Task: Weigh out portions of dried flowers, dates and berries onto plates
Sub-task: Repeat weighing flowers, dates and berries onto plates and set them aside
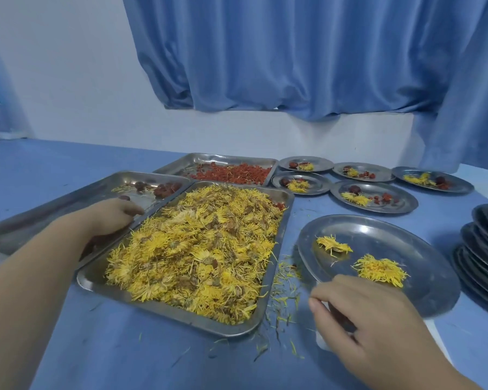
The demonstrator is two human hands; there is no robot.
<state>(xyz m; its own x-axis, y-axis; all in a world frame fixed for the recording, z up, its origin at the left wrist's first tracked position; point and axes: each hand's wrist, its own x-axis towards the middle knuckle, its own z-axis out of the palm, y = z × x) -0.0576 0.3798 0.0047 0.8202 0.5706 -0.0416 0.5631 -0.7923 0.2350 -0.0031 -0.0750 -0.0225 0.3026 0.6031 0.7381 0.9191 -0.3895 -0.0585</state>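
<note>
So your left hand [110,218] curls at the flower tray [89,278] rim, grip unclear; right hand [372,325] pinches the plate [378,235] beside it.

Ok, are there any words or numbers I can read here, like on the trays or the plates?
None: no word, number, label or sign can be read anywhere.
The flower tray, near plate and stacked plates are bare metal.
The curtain is plain blue.
The white object under the near plate shows no display or marking from here.
</note>
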